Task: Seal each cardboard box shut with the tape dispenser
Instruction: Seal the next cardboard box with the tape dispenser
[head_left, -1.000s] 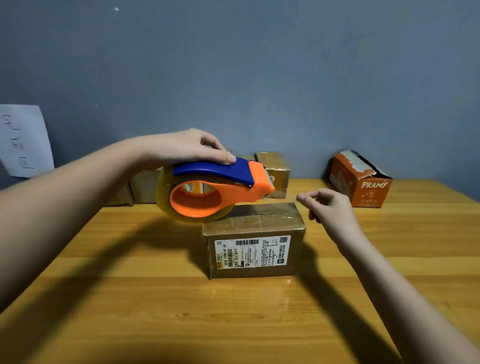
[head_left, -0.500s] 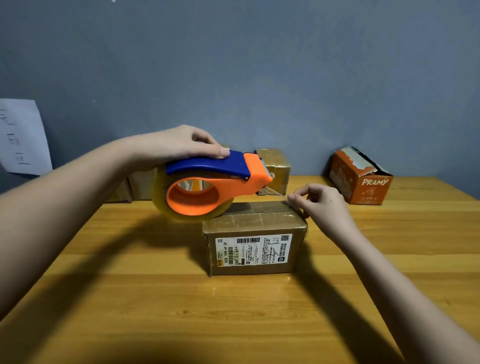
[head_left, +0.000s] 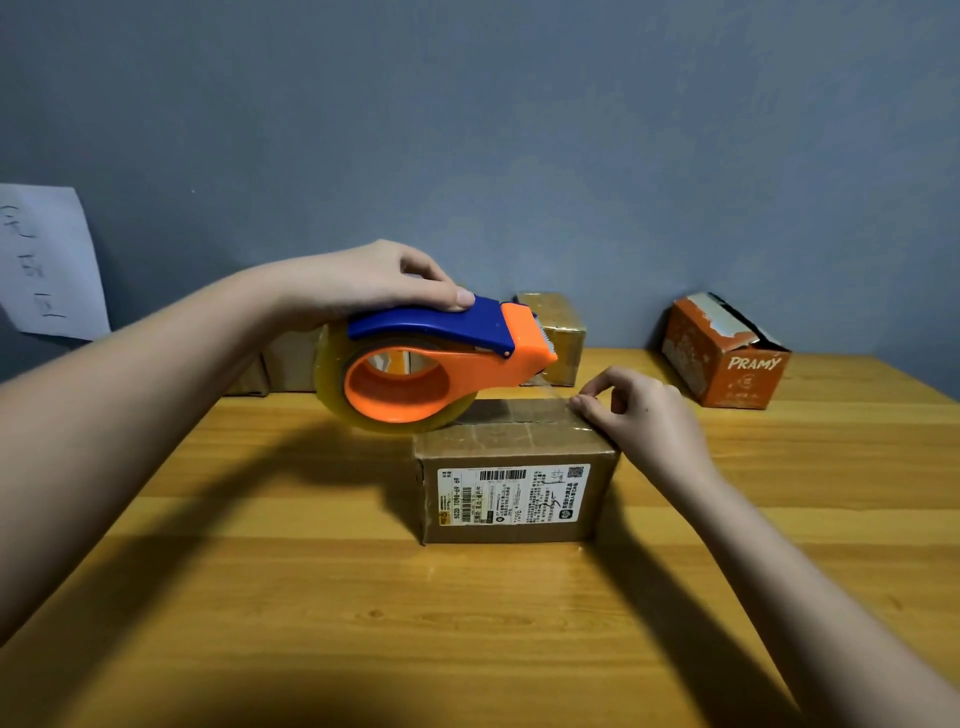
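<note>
A brown cardboard box (head_left: 514, 499) with a white shipping label on its front stands in the middle of the wooden table (head_left: 311, 597). My left hand (head_left: 363, 283) grips the blue handle of an orange tape dispenser (head_left: 431, 364) loaded with clear tape, held just above the box's left top edge. A strip of clear tape (head_left: 556, 389) runs from the dispenser's nose to the box's right top edge. There my right hand (head_left: 639, 415) pinches the tape end with thumb and forefinger against the box.
Several small brown boxes (head_left: 553, 332) stand along the wall behind the dispenser. An orange box marked PRAMY (head_left: 727, 358) with a torn open top sits at the back right. A handwritten paper sheet (head_left: 44, 260) hangs on the grey wall at left.
My right hand moved left and down to the box's right top edge and took hold of the tape end. The dispenser sank slightly toward the box top.
</note>
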